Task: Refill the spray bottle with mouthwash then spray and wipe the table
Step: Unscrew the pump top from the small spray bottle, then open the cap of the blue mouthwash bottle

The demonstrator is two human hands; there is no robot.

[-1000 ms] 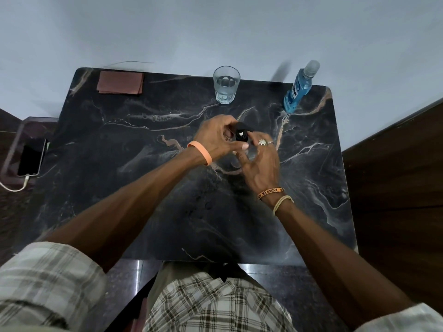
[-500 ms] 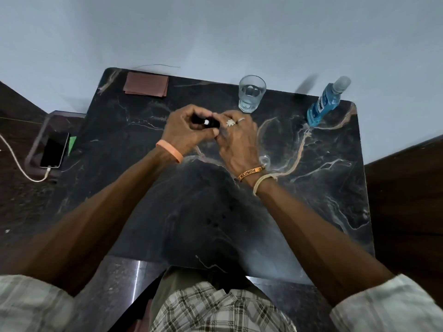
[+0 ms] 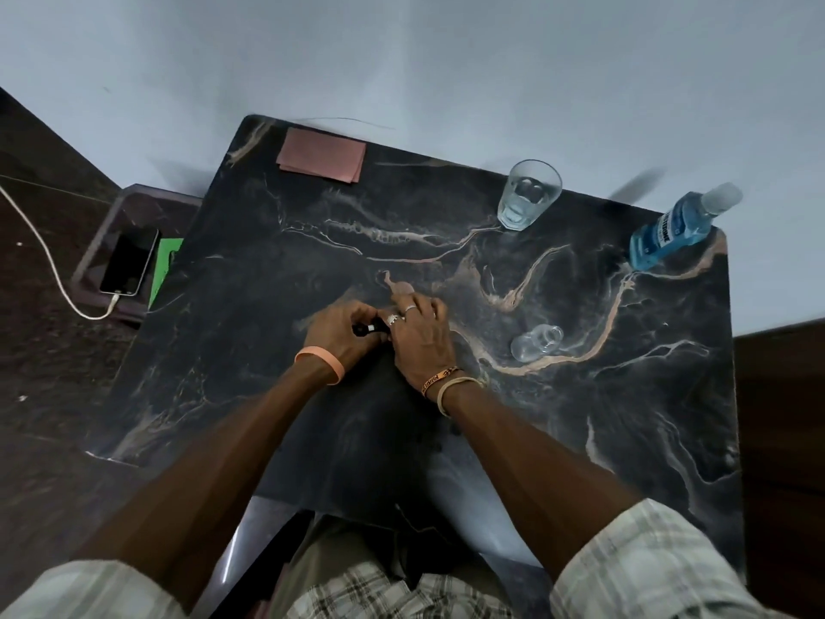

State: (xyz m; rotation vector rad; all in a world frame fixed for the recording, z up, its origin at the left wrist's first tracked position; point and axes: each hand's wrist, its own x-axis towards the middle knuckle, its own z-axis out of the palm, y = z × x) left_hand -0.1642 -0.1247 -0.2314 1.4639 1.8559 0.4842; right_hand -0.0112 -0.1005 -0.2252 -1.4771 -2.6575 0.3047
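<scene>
Clear uncapped spray bottle point(image 3: 535, 344) on dark marble table point(image 3: 625, 440), faint against it, just left of it left hand point(image 3: 343, 335) and right hand point(image 3: 422, 339) pinching a small black spray top point(image 3: 368, 328), mostly hidden by fingers, blue mouthwash bottle point(image 3: 669, 230) beyond it, rightward.

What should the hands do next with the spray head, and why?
Probably set the spray head down and send the right hand to the mouthwash. The left hand and right hand both hold it, the clear bottle sits open beside them, and the mouthwash seems capped.
</scene>
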